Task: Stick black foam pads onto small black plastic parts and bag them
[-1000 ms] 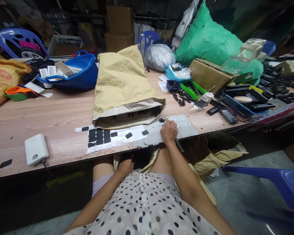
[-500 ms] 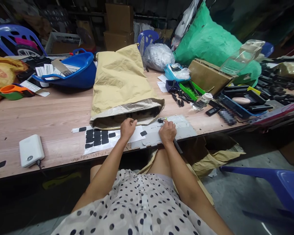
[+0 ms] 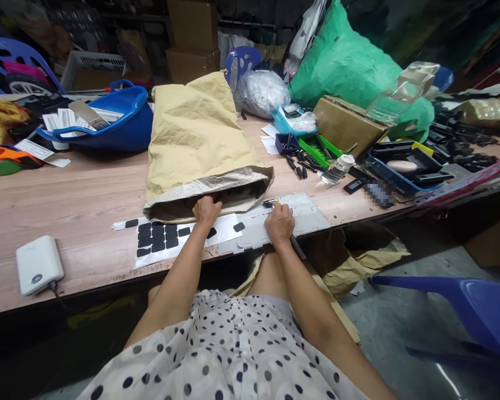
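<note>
My left hand (image 3: 207, 211) is at the mouth of a yellow paper sack (image 3: 200, 133) lying on the table, its fingertips lost in the dark opening. Dark items inside the sack can barely be made out. To the right, my right hand (image 3: 280, 223) is closed around a black-handled tool (image 3: 298, 248); a small black and yellow end (image 3: 270, 203) shows beyond the fingers. That hand rests over a grey board (image 3: 308, 214). A white sheet with black rounded stickers (image 3: 157, 239) lies left of the board, and a loose black sticker (image 3: 239, 226) lies near the board's left part.
On the left are a white power bank (image 3: 39, 265) with a cable and a blue basin (image 3: 120, 122) of boxes. A green tray (image 3: 316, 153), a clear bottle (image 3: 337, 169) and a blue tray (image 3: 400, 175) of black parts stand right. A blue chair (image 3: 462, 305) is beside me.
My left hand has risen from my lap, passed over the sticker sheet and reached the sack's opening. My right hand keeps its grip on the tool in place. The view has shifted slightly.
</note>
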`<state>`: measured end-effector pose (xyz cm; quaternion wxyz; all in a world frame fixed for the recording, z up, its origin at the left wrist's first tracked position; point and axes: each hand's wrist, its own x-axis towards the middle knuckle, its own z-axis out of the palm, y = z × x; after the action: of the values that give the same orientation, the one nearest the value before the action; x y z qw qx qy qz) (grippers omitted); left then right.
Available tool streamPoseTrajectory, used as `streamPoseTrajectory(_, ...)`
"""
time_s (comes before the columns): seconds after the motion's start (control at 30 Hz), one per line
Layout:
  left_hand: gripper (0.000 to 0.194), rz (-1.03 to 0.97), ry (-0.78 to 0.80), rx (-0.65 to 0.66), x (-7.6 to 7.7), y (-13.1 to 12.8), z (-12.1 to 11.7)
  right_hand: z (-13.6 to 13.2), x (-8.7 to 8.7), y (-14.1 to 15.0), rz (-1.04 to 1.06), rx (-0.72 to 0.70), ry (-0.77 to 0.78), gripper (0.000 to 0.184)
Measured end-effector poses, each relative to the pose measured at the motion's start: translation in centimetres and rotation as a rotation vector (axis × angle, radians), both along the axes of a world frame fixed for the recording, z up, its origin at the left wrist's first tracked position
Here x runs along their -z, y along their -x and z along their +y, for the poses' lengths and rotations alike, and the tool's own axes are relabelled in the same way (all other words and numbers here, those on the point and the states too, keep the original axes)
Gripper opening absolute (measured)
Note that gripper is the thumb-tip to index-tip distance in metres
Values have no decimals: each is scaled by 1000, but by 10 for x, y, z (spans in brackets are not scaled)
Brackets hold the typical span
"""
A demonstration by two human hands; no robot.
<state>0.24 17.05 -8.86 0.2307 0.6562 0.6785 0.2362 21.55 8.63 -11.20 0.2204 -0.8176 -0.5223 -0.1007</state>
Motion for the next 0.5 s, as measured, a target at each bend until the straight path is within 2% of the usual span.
streamPoseTrajectory(0.07, 17, 51, -49, 62, -5, 11, -22, 0, -1, 0, 5, 5, 21, 31)
streamPoseTrajectory(0.17, 15, 62, -110, 279, -9, 26, -56, 0, -3, -1, 7, 10, 42, 31)
streamPoseTrajectory(0.23, 13, 78, -92, 362, -9, 33, -71, 0, -4, -1, 9, 11, 43, 31)
streamPoseTrajectory(0.33, 11, 95, -89, 378, -5, 33, -79, 0, -5, -1, 15, 10, 43, 32)
streamPoseTrajectory(0.5, 20, 30, -160, 363, 6, 21, -71, -1, -6, 0, 19, 15, 50, 33)
